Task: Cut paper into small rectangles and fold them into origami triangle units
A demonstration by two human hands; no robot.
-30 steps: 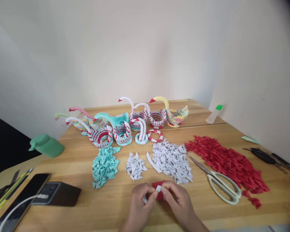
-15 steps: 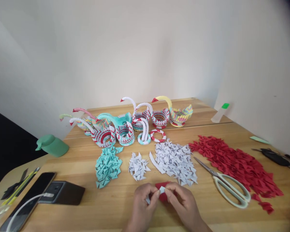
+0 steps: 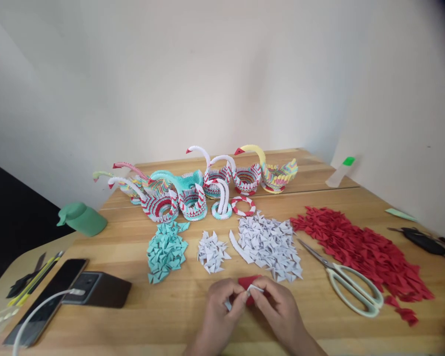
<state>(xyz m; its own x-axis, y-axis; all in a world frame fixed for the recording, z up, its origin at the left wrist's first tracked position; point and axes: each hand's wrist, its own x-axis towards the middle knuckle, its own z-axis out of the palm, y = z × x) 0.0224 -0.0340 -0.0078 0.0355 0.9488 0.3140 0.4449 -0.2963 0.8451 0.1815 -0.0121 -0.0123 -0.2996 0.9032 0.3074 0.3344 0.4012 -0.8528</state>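
Near the table's front edge, my left hand (image 3: 224, 306) and my right hand (image 3: 278, 307) meet fingertip to fingertip. Both pinch a small white folded paper piece (image 3: 255, 287). Another pale paper bit (image 3: 228, 305) shows among my left fingers. Just behind the fingertips is a red paper piece (image 3: 249, 281), partly covered by them; whether it is held or lies on the table I cannot tell. Beyond my hands lie a small heap of white paper triangles (image 3: 212, 252) and a larger white heap (image 3: 269, 247), with a curved white strip (image 3: 239, 248) beside it.
Teal triangles (image 3: 166, 252) lie left, red triangles (image 3: 359, 252) right, near open scissors (image 3: 352, 284). Several paper swans (image 3: 159, 205) and a red-and-white ring (image 3: 244, 206) stand behind. A power bank (image 3: 104, 289), phone (image 3: 48, 301) and green jug (image 3: 82, 219) occupy the left side.
The white piece between my fingertips has turned and now shows flatter, reaching toward my right fingers. My hands stay in nearly the same place, and the view has shifted slightly.
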